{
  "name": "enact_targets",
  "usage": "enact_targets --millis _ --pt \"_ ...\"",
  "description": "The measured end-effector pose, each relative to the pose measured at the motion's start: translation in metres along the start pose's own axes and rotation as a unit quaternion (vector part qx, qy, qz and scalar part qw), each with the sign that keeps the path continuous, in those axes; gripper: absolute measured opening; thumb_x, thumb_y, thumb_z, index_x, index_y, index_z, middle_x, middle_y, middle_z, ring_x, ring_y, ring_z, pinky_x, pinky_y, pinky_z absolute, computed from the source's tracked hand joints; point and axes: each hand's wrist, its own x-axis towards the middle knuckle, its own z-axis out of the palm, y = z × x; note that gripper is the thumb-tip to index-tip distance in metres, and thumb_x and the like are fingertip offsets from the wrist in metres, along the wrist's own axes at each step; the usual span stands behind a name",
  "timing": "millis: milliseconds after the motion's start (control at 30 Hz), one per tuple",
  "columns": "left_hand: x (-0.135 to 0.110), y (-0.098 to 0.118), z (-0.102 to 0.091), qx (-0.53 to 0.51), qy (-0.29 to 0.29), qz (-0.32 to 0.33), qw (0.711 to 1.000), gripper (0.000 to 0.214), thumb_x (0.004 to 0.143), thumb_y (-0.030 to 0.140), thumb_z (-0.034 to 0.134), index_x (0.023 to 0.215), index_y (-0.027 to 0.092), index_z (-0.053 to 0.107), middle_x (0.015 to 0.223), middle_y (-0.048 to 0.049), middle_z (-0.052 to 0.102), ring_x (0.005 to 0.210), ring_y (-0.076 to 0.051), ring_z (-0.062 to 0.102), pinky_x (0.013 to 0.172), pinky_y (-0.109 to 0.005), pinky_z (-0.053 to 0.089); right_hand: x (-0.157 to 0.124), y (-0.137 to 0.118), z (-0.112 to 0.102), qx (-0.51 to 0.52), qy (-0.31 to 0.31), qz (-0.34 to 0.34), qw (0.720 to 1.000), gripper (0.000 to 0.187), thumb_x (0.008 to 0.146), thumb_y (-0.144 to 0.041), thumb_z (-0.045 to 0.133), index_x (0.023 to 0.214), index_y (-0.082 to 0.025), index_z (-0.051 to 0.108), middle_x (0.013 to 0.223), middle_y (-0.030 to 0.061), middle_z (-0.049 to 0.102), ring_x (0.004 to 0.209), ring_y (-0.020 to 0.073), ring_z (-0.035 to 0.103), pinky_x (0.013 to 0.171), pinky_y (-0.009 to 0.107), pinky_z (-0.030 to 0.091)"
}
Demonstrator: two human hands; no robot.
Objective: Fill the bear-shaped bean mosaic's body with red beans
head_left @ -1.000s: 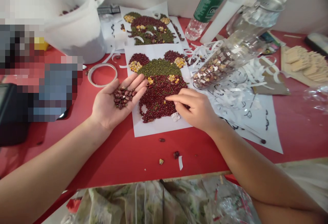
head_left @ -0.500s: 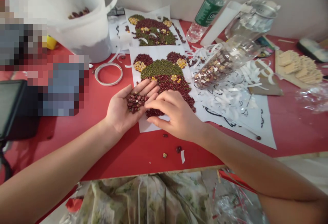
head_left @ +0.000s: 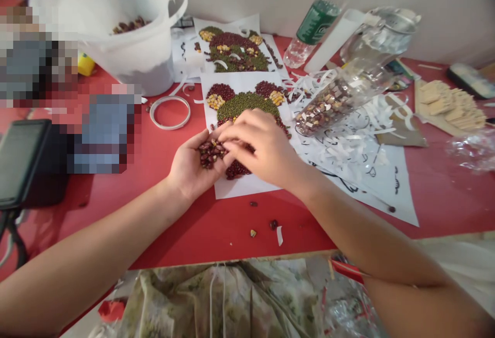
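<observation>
My left hand point(head_left: 193, 167) lies palm up and cupped, with a heap of dark red beans point(head_left: 212, 153) in it. Above its fingers, my right hand point(head_left: 265, 145) bends over with thumb and fingers drawn toward each other; whatever sits between the tips is hidden. Beneath both hands is a white sheet with a bear-like bean picture point(head_left: 247, 103), made of green beans, red beans and yellow corn kernels. My hands cover its lower middle.
A second bean picture point(head_left: 235, 44) lies behind. A white bucket point(head_left: 127, 62) and a tape ring point(head_left: 151, 114) are at left. To the right are a bottle of mixed beans point(head_left: 320, 103), a green-labelled bottle point(head_left: 317, 22), paper strips point(head_left: 348, 142) and wooden sticks point(head_left: 448, 102).
My right hand has moved up and slightly inward, over the fingers of my left hand. The whole view has shifted a little, so things sit slightly further right.
</observation>
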Motion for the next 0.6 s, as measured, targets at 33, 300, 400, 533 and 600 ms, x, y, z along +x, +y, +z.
enact_targets --millis 33,300,400,533,600 --pt "0.002 0.002 0.000 0.011 -0.008 0.010 1.000 0.039 0.101 0.023 0.033 0.126 0.010 0.059 0.079 -0.0054 0.075 0.074 -0.015 0.075 0.075 -0.025 0.062 0.001 0.004 -0.008 0.008 0.016 0.017 1.000 0.020 0.096 -0.018 0.049 0.093 -0.024 0.069 0.092 0.0035 0.063 0.089 0.0186 0.057 0.082 0.036 0.042" --pt "0.007 0.011 0.001 0.026 0.023 0.044 0.998 0.044 0.102 0.019 0.032 0.142 0.011 0.048 0.089 -0.0054 0.078 0.083 -0.015 0.076 0.079 -0.026 0.062 -0.005 0.021 -0.010 0.046 -0.016 0.037 0.998 0.014 0.091 -0.022 0.058 0.100 -0.021 0.069 0.090 0.0031 0.063 0.080 0.0160 0.056 0.074 0.030 0.043" --pt "0.000 0.004 0.001 0.021 0.017 -0.002 1.000 0.039 0.102 0.020 0.033 0.128 0.010 0.060 0.084 -0.0053 0.077 0.071 -0.014 0.075 0.059 -0.019 0.060 -0.009 0.008 0.011 -0.005 -0.022 0.006 1.000 0.015 0.091 -0.027 0.061 0.100 -0.018 0.069 0.094 0.0075 0.066 0.091 0.0216 0.056 0.082 0.036 0.039" --pt "-0.005 -0.004 -0.003 0.003 0.020 -0.055 0.998 0.038 0.101 0.017 0.034 0.102 0.008 0.071 0.065 -0.0028 0.071 0.056 -0.009 0.068 0.048 -0.013 0.052 -0.013 -0.003 0.022 -0.026 -0.014 -0.003 1.000 0.013 0.093 -0.023 0.056 0.090 -0.017 0.068 0.089 0.0064 0.066 0.087 0.0202 0.056 0.079 0.035 0.035" --pt "-0.003 -0.006 -0.004 -0.006 0.030 -0.057 0.998 0.038 0.101 0.015 0.034 0.102 0.007 0.071 0.066 -0.0036 0.072 0.056 -0.009 0.068 0.050 -0.013 0.053 -0.015 0.000 0.022 -0.020 -0.014 -0.006 1.000 0.015 0.094 -0.022 0.054 0.088 -0.018 0.068 0.087 0.0055 0.066 0.085 0.0194 0.056 0.079 0.034 0.035"
